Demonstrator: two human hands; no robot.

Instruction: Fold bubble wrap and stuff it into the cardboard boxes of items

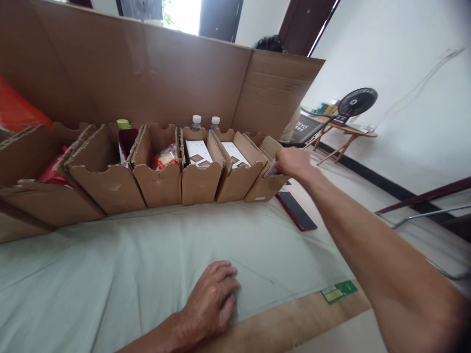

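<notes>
Letters "EYO" (302,126) mark grey panel (312,133) beyond right hand (292,162) at cardboard bin (262,189).

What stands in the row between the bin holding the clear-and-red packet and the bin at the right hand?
The head view shows one cardboard bin and a second bin, each holding a white carton.

Seemingly a home: fan (357,102), wooden table (364,132)
</notes>
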